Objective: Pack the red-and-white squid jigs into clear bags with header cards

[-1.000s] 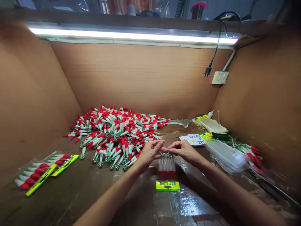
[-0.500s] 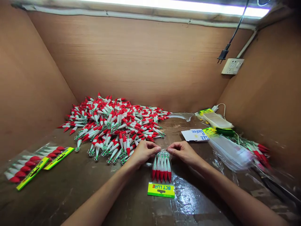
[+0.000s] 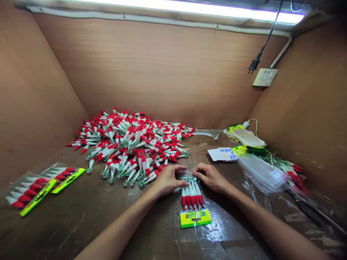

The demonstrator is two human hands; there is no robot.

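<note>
A clear bag of fishing lures (image 3: 193, 193), red and white with green hook ends, lies on the table with its yellow-green header toward me. At the bag's far end, my right hand (image 3: 211, 177) pinches the plastic edge between thumb and fingers. My left hand (image 3: 170, 179) is beside the bag's left edge, thumb stretched over the hook ends and fingers apart from it. Just beyond my left hand spreads a big heap of loose fishing lures (image 3: 130, 141).
Two filled bags (image 3: 35, 187) lie at the left. On the right are a white card with handwriting (image 3: 221, 154), a stack of empty clear bags (image 3: 262, 173), more lures (image 3: 296, 173) and a dark-handled tool (image 3: 309, 211). A black plug (image 3: 254, 65) hangs near the wall socket (image 3: 265, 77).
My left thumb and fingers have come apart from their pinch on the bag's end. The bag has shifted right and tilted slightly. My right hand stays at its far edge.
</note>
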